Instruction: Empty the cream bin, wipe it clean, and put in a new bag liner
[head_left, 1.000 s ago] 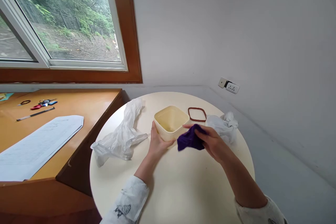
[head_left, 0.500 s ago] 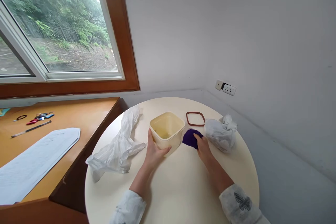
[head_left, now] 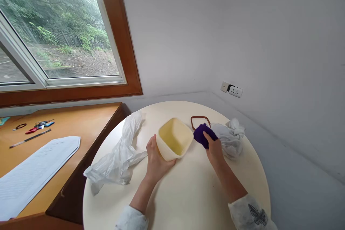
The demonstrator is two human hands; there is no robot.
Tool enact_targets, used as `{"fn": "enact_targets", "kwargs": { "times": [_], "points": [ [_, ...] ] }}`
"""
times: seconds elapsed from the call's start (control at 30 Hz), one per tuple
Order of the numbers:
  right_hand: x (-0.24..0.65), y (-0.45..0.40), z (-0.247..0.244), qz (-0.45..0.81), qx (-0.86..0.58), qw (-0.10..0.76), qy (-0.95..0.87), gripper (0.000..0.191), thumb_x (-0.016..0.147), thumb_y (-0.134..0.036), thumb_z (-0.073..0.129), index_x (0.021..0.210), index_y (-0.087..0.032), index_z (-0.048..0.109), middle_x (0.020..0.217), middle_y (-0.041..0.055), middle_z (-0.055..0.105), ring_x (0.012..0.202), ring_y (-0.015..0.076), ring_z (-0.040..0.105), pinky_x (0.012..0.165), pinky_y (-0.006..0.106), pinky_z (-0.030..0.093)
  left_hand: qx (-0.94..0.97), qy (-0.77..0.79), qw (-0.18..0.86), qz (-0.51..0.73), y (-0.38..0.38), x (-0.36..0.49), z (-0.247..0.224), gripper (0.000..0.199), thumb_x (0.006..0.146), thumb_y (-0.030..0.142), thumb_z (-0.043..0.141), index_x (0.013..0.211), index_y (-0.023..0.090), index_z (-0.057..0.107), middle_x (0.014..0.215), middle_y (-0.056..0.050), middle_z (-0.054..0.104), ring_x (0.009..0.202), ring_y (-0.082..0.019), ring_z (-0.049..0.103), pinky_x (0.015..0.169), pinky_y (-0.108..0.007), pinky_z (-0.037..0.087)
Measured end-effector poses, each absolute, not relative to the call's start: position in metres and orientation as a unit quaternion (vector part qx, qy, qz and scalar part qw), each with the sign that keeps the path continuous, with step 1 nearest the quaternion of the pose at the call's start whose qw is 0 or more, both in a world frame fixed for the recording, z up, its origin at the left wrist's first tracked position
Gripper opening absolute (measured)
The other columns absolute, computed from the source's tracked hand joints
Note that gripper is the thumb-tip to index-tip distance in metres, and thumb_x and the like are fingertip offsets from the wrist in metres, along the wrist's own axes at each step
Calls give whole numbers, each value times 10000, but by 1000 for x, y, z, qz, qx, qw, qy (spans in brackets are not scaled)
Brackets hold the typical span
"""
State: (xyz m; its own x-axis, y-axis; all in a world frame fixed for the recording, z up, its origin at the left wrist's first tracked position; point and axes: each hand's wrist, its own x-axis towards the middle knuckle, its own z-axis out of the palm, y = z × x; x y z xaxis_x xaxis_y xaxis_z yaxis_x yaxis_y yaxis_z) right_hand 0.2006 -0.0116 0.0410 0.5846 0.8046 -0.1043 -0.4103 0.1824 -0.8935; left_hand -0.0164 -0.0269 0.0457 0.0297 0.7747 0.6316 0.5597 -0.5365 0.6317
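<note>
The grip of the left hand (head_left: pixel 156 163) clasps the left and near walls of a square, round-cornered, smooth pale-yellow container (head_left: pixel 175 137), tilted over the far half of the round worktop (head_left: pixel 188 196). The right hand (head_left: pixel 215 148) pinches a soft, crumpled purple cloth (head_left: pixel 202 134) just beside the container, thumb uppermost. Both forearms (head_left: pixel 141 196) extend from the near edge. Toward the far right edge lies a brown ring (head_left: pixel 199 117), partly hidden by the cloth; a bunched translucent bag (head_left: pixel 231 142) occupies the right edge, a wrinkled white bag (head_left: pixel 118 160) the left.
</note>
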Motion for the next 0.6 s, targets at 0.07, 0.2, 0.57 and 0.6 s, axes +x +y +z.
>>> {"fn": "enact_targets", "kwargs": {
  "times": [0.07,0.2,0.57,0.6],
  "points": [
    [198,-14,65,316,-530,740,-267,357,663,-346,685,933,-120,626,949,90,683,860,217,633,732,321,517,720,465,89,507,-27,-16,44,1101,520,318,781,1384,274,100,1336,-132,284,1268,-345,254,996,-525,344],
    [188,-13,109,95,-518,644,-555,241,835,-263,481,1000,-157,621,1014,85,641,961,190,574,869,328,436,740,456,68,489,-25,-17,40,1144,520,311,778,1401,257,51,1324,-135,284,1269,-341,252,993,-526,341],
    [162,13,114,-175,-484,137,-846,266,836,-99,417,976,-159,635,970,102,563,884,217,444,751,347,296,765,425,57,480,-28,-16,38,1046,531,260,756,1382,247,148,1309,-141,284,1243,-337,281,988,-497,351],
    [161,10,117,-162,-504,120,-840,255,810,-93,438,954,-152,639,974,108,562,898,223,447,761,351,289,767,423,54,480,-28,-17,38,1041,533,262,755,1382,242,152,1307,-141,289,1241,-334,287,989,-492,352]
  ]
}}
